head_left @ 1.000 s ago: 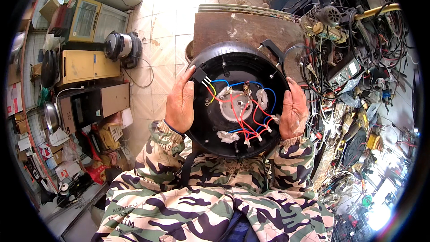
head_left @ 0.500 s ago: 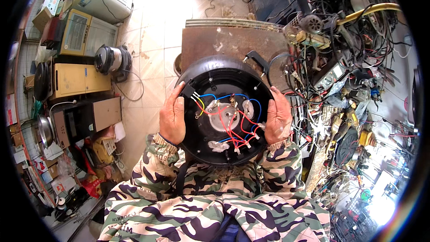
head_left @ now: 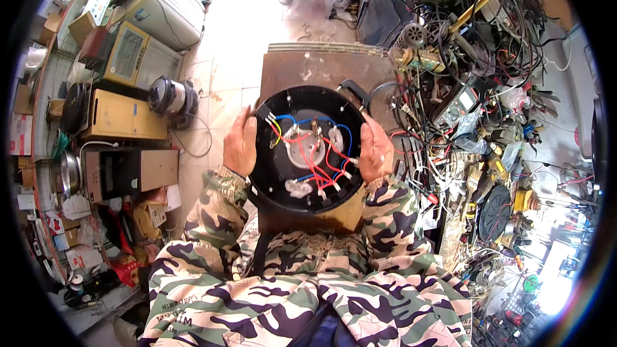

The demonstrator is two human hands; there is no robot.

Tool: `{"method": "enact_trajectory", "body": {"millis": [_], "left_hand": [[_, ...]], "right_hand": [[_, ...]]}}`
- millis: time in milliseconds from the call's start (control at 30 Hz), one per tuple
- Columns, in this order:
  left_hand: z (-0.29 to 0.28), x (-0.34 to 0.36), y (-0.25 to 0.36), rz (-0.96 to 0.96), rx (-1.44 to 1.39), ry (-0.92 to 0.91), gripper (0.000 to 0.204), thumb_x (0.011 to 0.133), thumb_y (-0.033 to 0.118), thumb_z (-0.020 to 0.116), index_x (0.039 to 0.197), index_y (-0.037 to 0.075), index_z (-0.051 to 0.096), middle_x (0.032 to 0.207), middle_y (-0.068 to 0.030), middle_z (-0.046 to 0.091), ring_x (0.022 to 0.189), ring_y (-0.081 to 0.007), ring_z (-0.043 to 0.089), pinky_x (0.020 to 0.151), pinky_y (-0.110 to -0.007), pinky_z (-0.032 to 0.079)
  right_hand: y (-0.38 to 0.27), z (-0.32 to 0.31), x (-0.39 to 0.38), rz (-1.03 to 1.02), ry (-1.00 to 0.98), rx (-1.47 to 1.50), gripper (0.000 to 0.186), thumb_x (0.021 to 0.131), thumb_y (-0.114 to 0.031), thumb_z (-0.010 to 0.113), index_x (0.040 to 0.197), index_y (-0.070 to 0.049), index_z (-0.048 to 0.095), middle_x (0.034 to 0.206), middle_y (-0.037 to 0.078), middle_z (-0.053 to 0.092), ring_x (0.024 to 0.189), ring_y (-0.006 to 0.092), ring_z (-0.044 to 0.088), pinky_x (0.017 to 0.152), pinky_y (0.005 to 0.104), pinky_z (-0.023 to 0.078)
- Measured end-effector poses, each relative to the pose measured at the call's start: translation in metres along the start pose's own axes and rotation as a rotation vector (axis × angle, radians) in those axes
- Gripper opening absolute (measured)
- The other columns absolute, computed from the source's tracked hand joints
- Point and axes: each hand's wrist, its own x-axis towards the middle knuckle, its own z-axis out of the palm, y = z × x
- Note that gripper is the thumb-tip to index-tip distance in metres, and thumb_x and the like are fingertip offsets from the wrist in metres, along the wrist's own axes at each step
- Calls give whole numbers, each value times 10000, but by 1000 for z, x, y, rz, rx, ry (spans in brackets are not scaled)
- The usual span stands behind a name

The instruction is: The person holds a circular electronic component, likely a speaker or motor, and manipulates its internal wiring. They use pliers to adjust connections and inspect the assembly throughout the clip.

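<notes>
Between my hands is a round black electric cooker base [head_left: 270, 170], its open underside facing up. Inside it, red wires [head_left: 315, 167] and blue wires run around a pale round centre piece [head_left: 299, 151]. A black connector block [head_left: 263, 112] sits at its far left rim, with white-sleeved leads. My left hand [head_left: 241, 144] presses on the left side, fingers pointing away from me. On the opposite side my right hand [head_left: 376, 151] clasps the wall. The base is level over the brown table [head_left: 283, 71]; whether it rests there is hidden. Beyond its far right rim lies a black plug [head_left: 355, 92].
Tangled cables [head_left: 495, 32] and parts crowd the right side, with a multimeter [head_left: 457, 104] among them. On the floor at left stand a pressure cooker [head_left: 169, 96] and several cabinet-like appliances [head_left: 122, 114]. Clear plastic bags [head_left: 315, 0] lie beyond the table.
The cooker base has tipped from a slant, its far outer wall showing, to level. It looks smaller and lower, over the table. Both hands have moved with it, and my view has shifted slightly.
</notes>
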Motion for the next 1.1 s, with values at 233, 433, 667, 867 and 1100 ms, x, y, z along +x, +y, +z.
{"method": "enact_trajectory", "body": {"millis": [233, 433, 667, 867, 1100], "left_hand": [[-39, -88, 89, 338, 434, 160, 199, 880, 32, 721, 1077, 37, 746, 1139, -172, 686, 1074, -368, 653, 986, -452, 511], [-8, -151, 113, 313, 632, -241, 428, 790, 257, 842, 1191, 126, 769, 1333, -105, 616, 1308, -335, 520, 1241, -621, 221], [8, -155, 105, 233, 709, -263, 561, 844, 469, 808, 1291, 136, 748, 1436, -106, 557, 1388, -347, 438, 1255, -638, 91], [14, -157, 94, 244, 720, -260, 557, 886, 515, 753, 1290, 132, 752, 1452, -100, 563, 1404, -344, 434, 1257, -622, 71], [17, -157, 89, 226, 690, -259, 524, 907, 545, 699, 1233, 142, 778, 1518, -92, 542, 1437, -344, 412, 1260, -622, 53]], "right_hand": [[-15, -56, -42, -198, 86, -202, 446, 1046, -251, 669, 1382, 41, 635, 1357, 251, 669, 1288, 411, 625, 1123, 464, 487], [-31, -70, -84, -589, -199, -336, 523, 836, -270, 843, 1293, -69, 685, 1497, 213, 569, 1433, 459, 487, 1167, 620, 382], [-64, -43, -77, -718, -495, -343, 630, 810, -546, 827, 1224, -76, 759, 1675, 196, 409, 1573, 468, 298, 1242, 667, 211], [-66, -23, -74, -718, -547, -408, 646, 840, -597, 782, 1239, -90, 761, 1693, 140, 402, 1586, 435, 291, 1247, 660, 201], [-67, -20, -75, -721, -581, -480, 639, 837, -623, 767, 1213, -106, 782, 1686, 117, 420, 1588, 412, 303, 1251, 654, 198]]}}
